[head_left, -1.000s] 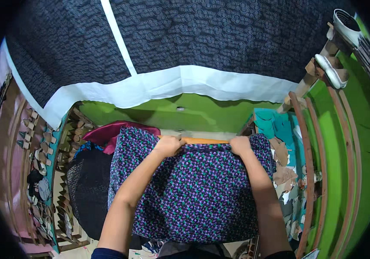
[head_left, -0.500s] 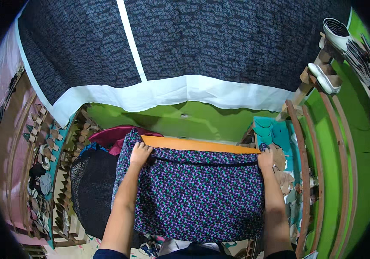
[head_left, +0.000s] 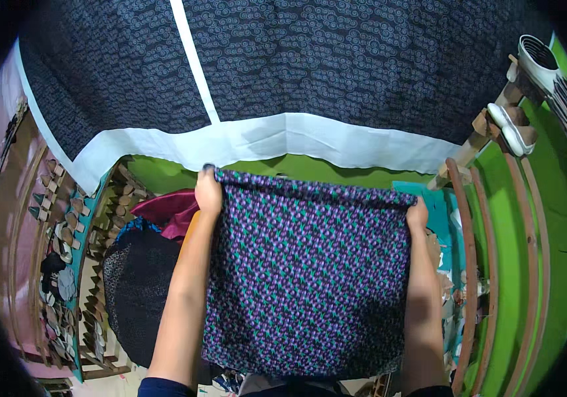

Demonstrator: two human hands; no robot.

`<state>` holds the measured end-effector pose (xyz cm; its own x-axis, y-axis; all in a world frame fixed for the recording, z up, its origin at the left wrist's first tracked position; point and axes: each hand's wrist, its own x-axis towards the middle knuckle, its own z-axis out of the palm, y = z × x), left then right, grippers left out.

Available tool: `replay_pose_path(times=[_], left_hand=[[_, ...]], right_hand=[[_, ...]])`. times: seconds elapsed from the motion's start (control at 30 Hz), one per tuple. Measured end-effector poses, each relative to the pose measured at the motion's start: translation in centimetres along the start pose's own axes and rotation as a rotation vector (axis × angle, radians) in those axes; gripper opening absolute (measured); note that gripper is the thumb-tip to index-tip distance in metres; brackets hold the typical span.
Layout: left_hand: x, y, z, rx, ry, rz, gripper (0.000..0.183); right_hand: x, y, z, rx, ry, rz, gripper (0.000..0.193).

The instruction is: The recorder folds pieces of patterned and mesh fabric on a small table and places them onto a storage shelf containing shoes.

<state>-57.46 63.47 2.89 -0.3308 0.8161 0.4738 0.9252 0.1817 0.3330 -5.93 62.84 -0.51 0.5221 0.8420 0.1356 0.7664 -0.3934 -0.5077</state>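
Note:
A dark cloth [head_left: 310,271] with a small purple and green floral print is stretched out before me, its far edge raised. My left hand [head_left: 209,193] is closed round the far left corner. At the far right corner, my right hand [head_left: 418,215] grips the same cloth. Between the hands the upper edge runs as a folded or rolled band, sloping slightly down to the right. The cloth covers most of an orange surface [head_left: 193,231], a strip of which shows beside my left forearm.
Left of the cloth lie a black fabric heap [head_left: 141,291] and a maroon cloth [head_left: 174,206]. Shelves of wooden shoe lasts [head_left: 91,264] line the left. Wooden rails [head_left: 465,278] and white shoes [head_left: 509,129] are at right. A dark patterned curtain with white border [head_left: 257,142] hangs ahead.
Both hands have lifted the cloth's far edge up and away from the orange surface. The cloth now hides nearly all of that surface.

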Motion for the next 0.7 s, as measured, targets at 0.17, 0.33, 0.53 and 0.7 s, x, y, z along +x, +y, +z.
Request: replay_pose_path(times=[0.17,0.33,0.53,0.7], left_hand=[[1.7,3.8,-4.4,0.25,0.181,0.216,0.024],[-1.4,-0.1,-9.0,0.301,0.211,0.362,0.034],[-10.3,-6.1,-16.4,0.359,0.166,0.778,0.013],[-20.4,-10.7,-20.5,0.389,0.02,0.745,0.015]], right_hand=[[0.7,0.4,-3.6,-0.234,0.518,-0.276,0.038],[-3.1,1.5,-8.8,-0.2,0.316,-0.292,0.031],[-9.8,10.1,-15.7,-0.287,0.372,-0.854,0.031],[-17.5,14.8,-17.9,-0.369,0.153,-1.024,0.032]])
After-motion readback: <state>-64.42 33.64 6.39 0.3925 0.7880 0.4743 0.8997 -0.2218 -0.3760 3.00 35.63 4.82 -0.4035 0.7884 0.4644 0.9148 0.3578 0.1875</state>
